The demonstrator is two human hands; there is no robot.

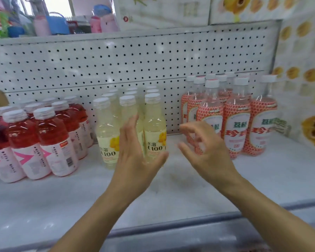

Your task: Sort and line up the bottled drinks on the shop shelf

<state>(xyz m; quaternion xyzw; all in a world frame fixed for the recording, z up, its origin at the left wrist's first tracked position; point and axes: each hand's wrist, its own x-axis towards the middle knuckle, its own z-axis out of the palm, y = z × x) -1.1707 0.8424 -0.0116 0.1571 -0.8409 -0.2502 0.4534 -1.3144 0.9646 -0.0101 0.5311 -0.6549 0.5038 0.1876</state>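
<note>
Three groups of bottles stand on the white shelf (171, 193). Red drink bottles (51, 135) with pink and white labels fill the left. Pale yellow C100 bottles (154, 128) stand in rows at the centre. Pink dotted lychee bottles (238, 120) cluster on the right. My left hand (135, 157) is held flat and upright in front of the yellow bottles, hiding the middle front one, fingers straight and holding nothing. My right hand (205, 150) hovers with curled, spread fingers just left of the pink bottles, empty.
A white pegboard (135, 60) backs the shelf. Above it, an upper shelf carries pink and blue containers (58, 24) and boxes. Packs with a yellow flower print (307, 73) wall off the right side. The shelf's grey front rail (189, 228) runs below my wrists.
</note>
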